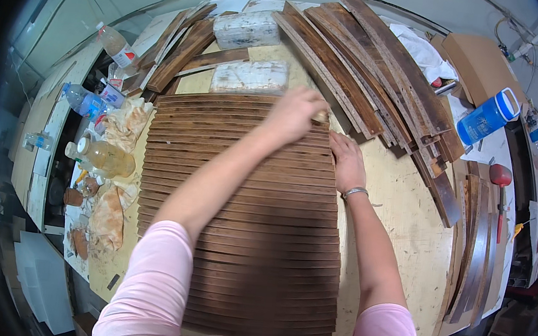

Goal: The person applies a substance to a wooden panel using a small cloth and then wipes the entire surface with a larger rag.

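Note:
Dark brown wooden slats (241, 185) lie side by side in a broad panel across the table in front of me. My left hand (293, 115) reaches over to the panel's far right corner, its fingers closed on a small tan wad (320, 116) that is mostly hidden; its kind cannot be made out. Just below and to the right, my right hand (348, 162) rests against the slats' right ends, palm down with the fingers stretched out. Behind the panel sits a whitish wrapped block (250, 77), with another wrapped block (247, 29) farther back.
Long curved wooden boards (384, 68) are piled at the back right, with a blue bottle (487, 117) beyond them. A red-headed mallet (500, 176) lies at the right. Along the left stand a jar of yellowish liquid (109, 158), stained rags (128, 124) and plastic bottles (117, 44).

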Action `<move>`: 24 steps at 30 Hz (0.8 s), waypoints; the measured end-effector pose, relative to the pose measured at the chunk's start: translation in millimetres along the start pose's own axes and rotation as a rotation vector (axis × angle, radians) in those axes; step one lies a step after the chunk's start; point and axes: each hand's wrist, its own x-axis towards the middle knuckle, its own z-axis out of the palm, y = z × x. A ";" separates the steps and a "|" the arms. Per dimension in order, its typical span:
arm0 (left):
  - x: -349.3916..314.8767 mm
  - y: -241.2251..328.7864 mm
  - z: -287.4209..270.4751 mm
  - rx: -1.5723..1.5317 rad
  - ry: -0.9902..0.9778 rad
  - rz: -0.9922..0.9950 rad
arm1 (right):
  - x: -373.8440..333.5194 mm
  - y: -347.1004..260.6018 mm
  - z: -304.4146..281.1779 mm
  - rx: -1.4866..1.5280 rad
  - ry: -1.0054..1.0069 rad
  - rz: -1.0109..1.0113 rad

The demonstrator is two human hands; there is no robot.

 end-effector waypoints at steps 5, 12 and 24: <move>-4.7 -12.0 7.6 0.025 -0.115 -0.004 | -1.5 3.2 1.1 -0.005 -0.010 0.006; -145.3 -148.3 -140.4 0.491 -0.137 -0.460 | 0.6 -2.7 0.5 0.059 0.034 0.037; -156.5 -162.8 -133.8 0.348 0.001 -0.327 | 2.0 -12.4 -9.6 0.116 0.025 0.089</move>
